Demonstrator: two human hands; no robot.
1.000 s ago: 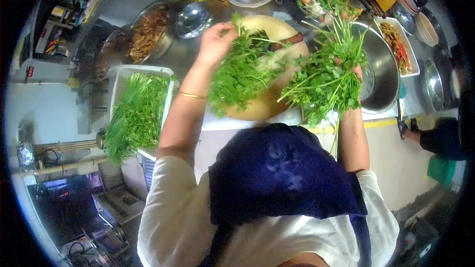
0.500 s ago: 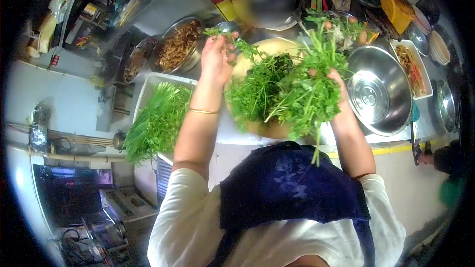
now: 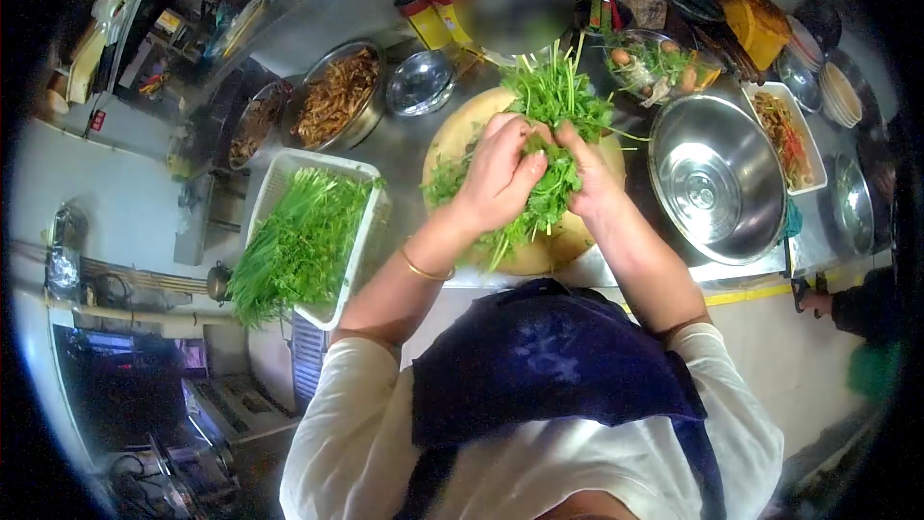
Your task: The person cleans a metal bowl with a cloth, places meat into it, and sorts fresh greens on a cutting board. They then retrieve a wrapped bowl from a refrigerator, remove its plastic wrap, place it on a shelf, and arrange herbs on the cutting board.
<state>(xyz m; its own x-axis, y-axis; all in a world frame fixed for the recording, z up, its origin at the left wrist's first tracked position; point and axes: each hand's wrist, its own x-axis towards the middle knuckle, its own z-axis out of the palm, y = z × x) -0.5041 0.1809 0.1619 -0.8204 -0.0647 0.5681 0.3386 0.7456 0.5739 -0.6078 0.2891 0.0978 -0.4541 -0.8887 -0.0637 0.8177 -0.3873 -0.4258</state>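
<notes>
Left hand (image 3: pixel 500 173) has swung inward since the earlier frame, meeting the right hand (image 3: pixel 592 178) over the round board (image 3: pixel 457 130); angled toward each other, both curl closed around the leafy green bunch (image 3: pixel 553 101). Bare counter (image 3: pixel 409 140) flanks the board, widest toward the white basket (image 3: pixel 371 231), narrowing beside the large steel bowl's (image 3: pixel 751 202) rim.

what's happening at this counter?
A person in a dark blue apron has both hands on a bunch of leafy herbs, probably coriander, above a round chopping board. The left hand and right hand are close together, fingers around the leaves, stems pointing away from the body. More greens lie on the board. A white plastic basket piled with greens stands to the left, and a large steel basin to the right.
</notes>
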